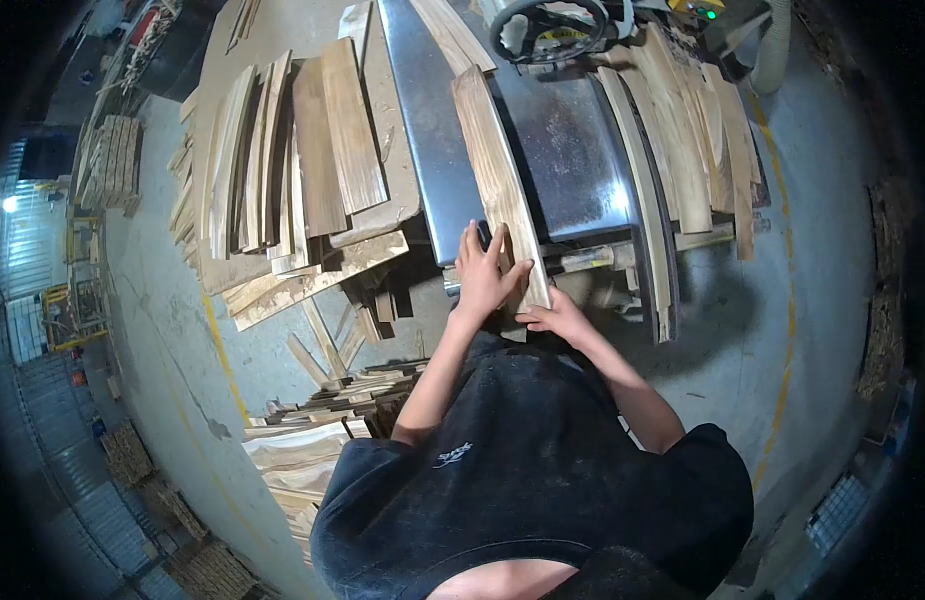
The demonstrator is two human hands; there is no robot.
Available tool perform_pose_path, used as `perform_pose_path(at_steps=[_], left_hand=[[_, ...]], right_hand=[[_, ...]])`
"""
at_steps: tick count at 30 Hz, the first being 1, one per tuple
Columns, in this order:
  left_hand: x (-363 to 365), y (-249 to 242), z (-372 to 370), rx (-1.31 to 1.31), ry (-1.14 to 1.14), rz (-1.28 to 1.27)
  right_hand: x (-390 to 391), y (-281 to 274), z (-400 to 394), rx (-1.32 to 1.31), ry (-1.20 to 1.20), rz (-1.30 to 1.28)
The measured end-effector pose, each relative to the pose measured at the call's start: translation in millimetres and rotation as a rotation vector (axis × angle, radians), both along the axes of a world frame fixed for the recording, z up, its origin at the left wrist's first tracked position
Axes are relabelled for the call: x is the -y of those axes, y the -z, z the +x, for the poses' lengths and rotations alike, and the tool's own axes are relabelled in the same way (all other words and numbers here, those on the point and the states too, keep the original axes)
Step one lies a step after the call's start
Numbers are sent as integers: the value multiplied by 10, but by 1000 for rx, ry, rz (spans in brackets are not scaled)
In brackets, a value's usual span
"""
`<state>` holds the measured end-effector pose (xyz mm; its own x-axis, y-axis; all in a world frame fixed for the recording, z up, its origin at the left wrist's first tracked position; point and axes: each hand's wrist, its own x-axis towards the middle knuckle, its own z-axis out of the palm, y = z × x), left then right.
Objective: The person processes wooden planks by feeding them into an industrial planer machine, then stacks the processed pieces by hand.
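Observation:
A long wooden board [491, 165] lies lengthwise on the shiny metal machine table [573, 150], its near end reaching past the table's front edge toward my body. My left hand [483, 278] rests on the board near that end, its fingers spread over the top face and left edge. At the near right corner, my right hand [563, 320] grips the board, with the thumb on top and the other fingers partly hidden. Beyond the board's far end, another strip of wood [451, 35] lies on the same metal surface.
Left of the machine, a side table [403, 170] carries several boards [353, 130]. More boards [678, 130] lie on the right. A black handwheel [550, 58] sits at the back. Below left is a pile of wood strips [303, 440]. A grey hose [773, 50] hangs back right.

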<state>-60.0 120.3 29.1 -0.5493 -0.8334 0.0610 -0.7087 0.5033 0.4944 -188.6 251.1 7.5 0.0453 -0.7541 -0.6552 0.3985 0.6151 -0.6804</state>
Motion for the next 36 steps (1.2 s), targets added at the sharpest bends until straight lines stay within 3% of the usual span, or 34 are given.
perform_pose_path(at_steps=[3, 5, 9, 10, 13, 15, 16, 17, 19, 20, 27, 36], left_hand=[[-129, 564, -138, -92, 114, -36], [-291, 556, -247, -112, 133, 40], [-520, 640, -534, -149, 188, 40], [-516, 611, -660, -141, 210, 43], [-533, 716, -1047, -195, 213, 10], [-500, 688, -1296, -249, 170, -17], [-445, 699, -1463, -231, 148, -31], [-375, 700, -1633, -215, 123, -54], [-229, 668, -1925, -188, 22, -74], [-151, 653, -2053, -164, -80, -75], [547, 697, -2519, -133, -208, -228], [1377, 661, -2857, -187, -239, -289]], right_hand=[[-372, 329, -159, 338, 157, 38], [-599, 477, -200, 404, 246, 69], [-1035, 799, -207, 432, 484, 211], [-1119, 870, -234, 444, 548, 142], [-1102, 782, -252, 337, 781, 118], [-895, 584, -367, 447, 910, 70], [-727, 366, -377, 277, 901, 125], [-662, 383, -455, 288, 897, 119], [-458, 390, -682, -50, 560, 306], [-298, 417, -737, -136, 591, 344], [476, 547, -1321, 20, 417, 227], [1359, 502, -1613, -143, 415, 343]])
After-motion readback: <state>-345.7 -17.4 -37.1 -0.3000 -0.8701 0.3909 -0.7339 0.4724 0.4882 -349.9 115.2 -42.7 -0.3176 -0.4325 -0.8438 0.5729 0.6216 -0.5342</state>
